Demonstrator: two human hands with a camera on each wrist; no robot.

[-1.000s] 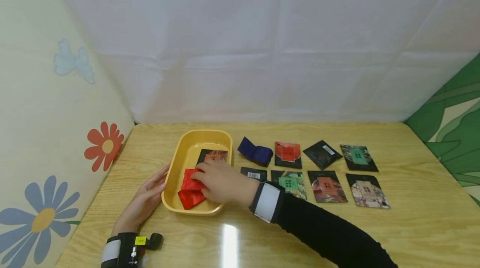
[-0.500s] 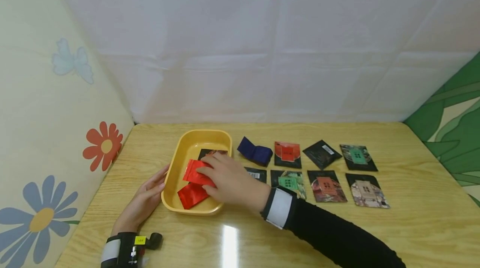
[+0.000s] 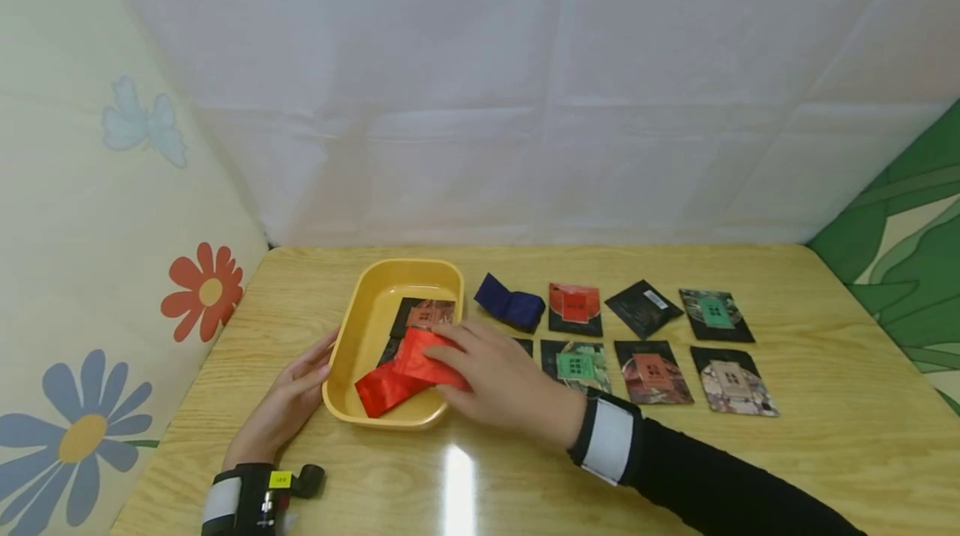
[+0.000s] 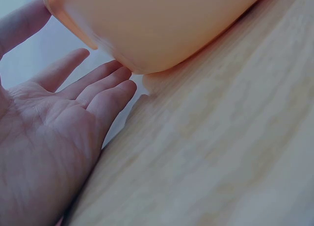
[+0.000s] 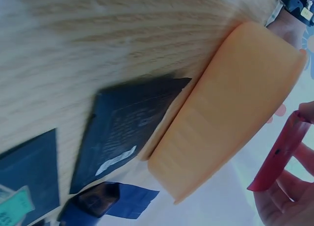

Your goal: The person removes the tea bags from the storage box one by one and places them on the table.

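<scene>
A yellow plastic tray (image 3: 347, 336) stands on the table's left part. At its left wall my left hand (image 3: 288, 398) rests with fairly straight fingers; the left wrist view has the fingertips against the tray's side. My right hand (image 3: 498, 378) pinches a shiny red sachet (image 3: 430, 355) between thumb and fingers, over the tray's right rim. The right wrist view shows that sachet held up above the tray's edge. Inside the tray lie another red sachet (image 3: 384, 391) and a dark printed sachet (image 3: 429, 313), partly covered by the held one.
Right of the tray, several flat sachets lie in two rows: a folded dark blue one (image 3: 512, 304), a red-and-black one (image 3: 575, 308), a black one with a barcode (image 3: 645, 309), and others. A black sachet (image 5: 130, 125) lies beside the tray, mostly hidden by my right hand in the head view.
My right hand has lifted the red sachet from the tray's middle and moved right with it, uncovering more of the dark sachet. The left hand has stayed at the tray's wall.
</scene>
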